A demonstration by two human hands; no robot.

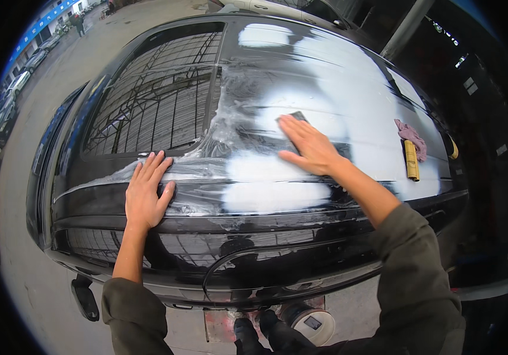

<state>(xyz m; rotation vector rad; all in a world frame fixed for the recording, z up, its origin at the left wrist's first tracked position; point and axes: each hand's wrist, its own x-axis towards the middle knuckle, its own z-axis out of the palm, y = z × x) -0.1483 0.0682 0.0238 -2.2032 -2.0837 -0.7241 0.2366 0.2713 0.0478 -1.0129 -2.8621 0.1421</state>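
My right hand lies on the roof of a black car, its fingers pressing a small dark sheet that looks like sandpaper against a whitish patch. The sheet's far edge shows beyond the fingertips; the rest is hidden under the hand. My left hand rests flat and open on the roof, fingers apart, close to the near edge of the dark glass panel. Milky wet residue streaks the roof between the two hands. White coating spreads over much of the right side.
A yellow, roughly cylindrical piece and a crumpled pink cloth lie on the roof at the right. Below, a white bucket stands beside my feet, next to the car. A side mirror juts out at lower left. A pole rises beyond.
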